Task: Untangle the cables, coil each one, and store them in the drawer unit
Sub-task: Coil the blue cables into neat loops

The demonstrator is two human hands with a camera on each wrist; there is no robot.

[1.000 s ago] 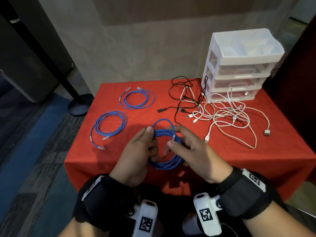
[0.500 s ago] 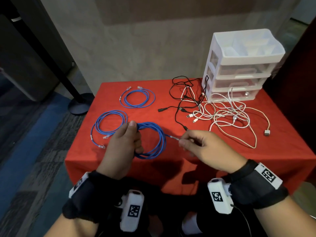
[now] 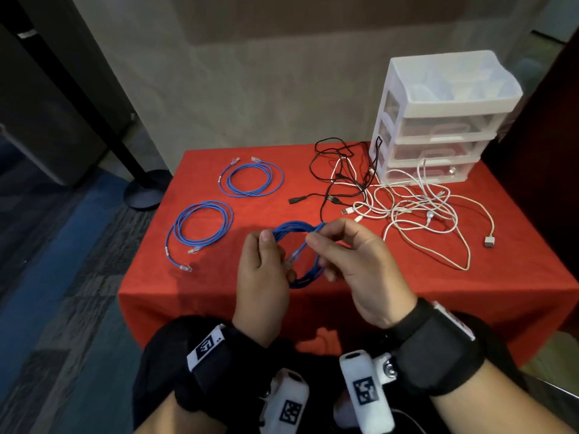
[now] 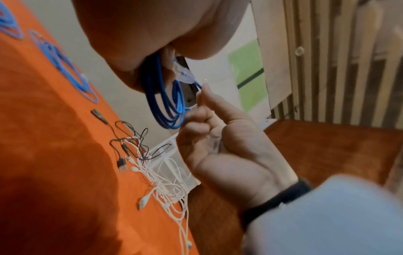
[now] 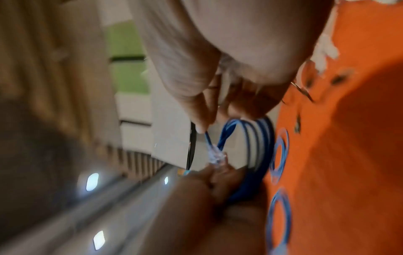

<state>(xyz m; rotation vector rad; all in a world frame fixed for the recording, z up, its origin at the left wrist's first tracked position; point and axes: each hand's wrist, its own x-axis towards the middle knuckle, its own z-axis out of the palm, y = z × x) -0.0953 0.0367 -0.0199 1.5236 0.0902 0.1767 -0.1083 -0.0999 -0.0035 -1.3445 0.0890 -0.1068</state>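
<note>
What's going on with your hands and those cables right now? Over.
Left hand grips blue coil; right hand pinches its end. Two blue coils done. Black-white tangle waiting, crowding drawer unit.

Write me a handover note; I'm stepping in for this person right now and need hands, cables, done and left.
Left hand grips the third blue coil above the table; right hand pinches its free end near the plug.
Done: two blue coils lie on the red cloth.
Left: finish this coil, untangle the black cable and white cables, then store everything in the drawer unit, whose drawers are closed.
</note>
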